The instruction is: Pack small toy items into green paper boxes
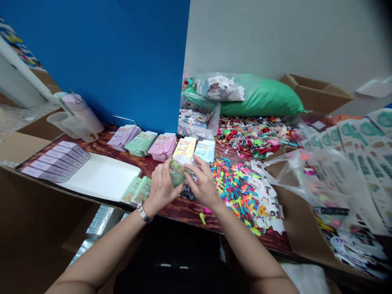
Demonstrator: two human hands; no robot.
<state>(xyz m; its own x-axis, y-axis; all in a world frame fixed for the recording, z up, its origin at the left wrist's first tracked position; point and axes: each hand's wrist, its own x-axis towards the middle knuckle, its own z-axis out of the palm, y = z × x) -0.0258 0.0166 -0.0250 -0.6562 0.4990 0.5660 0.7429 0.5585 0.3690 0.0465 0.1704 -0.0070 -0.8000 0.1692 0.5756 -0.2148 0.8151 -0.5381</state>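
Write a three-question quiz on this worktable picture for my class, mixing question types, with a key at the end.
1. True or false: the left hand holds a green packet.
2. Multiple choice: what colour is the right-hand end of the row of pastel stacks? A) pink; B) light blue; C) purple.
3. Fill in the blank: the metal wristband is on the person's ____ wrist.

Key: 1 true; 2 B; 3 left.
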